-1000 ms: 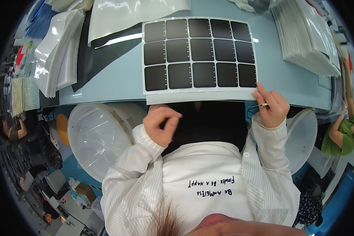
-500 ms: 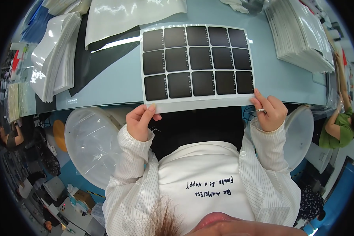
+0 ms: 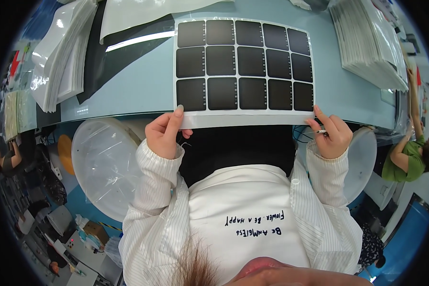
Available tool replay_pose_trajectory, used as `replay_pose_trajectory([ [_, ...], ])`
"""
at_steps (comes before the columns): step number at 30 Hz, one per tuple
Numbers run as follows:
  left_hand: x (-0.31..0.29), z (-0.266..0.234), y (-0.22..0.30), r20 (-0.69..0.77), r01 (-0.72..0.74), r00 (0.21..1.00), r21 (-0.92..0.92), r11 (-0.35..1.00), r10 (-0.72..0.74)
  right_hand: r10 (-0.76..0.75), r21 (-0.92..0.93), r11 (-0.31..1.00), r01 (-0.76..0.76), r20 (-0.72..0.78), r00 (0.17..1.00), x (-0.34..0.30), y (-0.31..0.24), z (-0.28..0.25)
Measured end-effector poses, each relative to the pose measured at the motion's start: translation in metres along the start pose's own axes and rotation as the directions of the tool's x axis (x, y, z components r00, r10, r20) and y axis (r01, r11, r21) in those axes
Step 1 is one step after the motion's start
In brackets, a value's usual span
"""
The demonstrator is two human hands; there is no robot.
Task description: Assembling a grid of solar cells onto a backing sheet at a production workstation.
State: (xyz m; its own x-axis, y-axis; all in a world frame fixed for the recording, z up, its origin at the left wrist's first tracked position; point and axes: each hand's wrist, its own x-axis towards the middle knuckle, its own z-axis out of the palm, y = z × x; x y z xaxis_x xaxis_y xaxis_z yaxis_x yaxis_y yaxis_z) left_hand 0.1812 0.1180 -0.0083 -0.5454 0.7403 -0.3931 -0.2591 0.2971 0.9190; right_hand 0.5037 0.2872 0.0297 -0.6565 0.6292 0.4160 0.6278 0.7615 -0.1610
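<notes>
A white-backed sheet of black rounded-square stickers point(image 3: 251, 61), set in rows, lies over the near part of the table, its front strip reaching past the edge. At its near left corner, my left hand point(image 3: 163, 133) is closed, the thumb on top and fingers underneath. My right hand point(image 3: 333, 137) is closed at the near right corner, with the index fingertip against the sheet's edge. A thin metal pointed tool point(image 3: 321, 131) is tucked between the right fingers; its exact kind cannot be made out.
Stacks of white sheets stand at the left point(image 3: 62, 57) and right point(image 3: 367, 50) of the pale blue table point(image 3: 124, 90). A loose white sheet point(image 3: 148, 16) lies at the back. Translucent bins point(image 3: 105, 167) flank me below the edge. A person in green point(image 3: 407, 157) works at the far right.
The view has shifted slightly. My left thumb has moved farther up onto the sheet's corner, and the sheet has turned slightly clockwise. My right hand stays at its corner with the thin tool.
</notes>
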Motion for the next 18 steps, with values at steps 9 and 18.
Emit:
replay_pose_trajectory([
  [9, 0.003, 0.005, 0.002, -0.02, -0.044, 0.999, 0.084, 0.995, 0.046, 0.025, 0.02, 0.999, -0.026, 0.012, 1.0, -0.001, -0.002, -0.004],
  [18, 0.003, -0.009, -0.015, 0.037, -0.057, 0.997, -0.102, 0.993, 0.061, 0.054, 0.018, 0.998, -0.054, -0.011, 0.998, -0.005, -0.007, -0.001],
])
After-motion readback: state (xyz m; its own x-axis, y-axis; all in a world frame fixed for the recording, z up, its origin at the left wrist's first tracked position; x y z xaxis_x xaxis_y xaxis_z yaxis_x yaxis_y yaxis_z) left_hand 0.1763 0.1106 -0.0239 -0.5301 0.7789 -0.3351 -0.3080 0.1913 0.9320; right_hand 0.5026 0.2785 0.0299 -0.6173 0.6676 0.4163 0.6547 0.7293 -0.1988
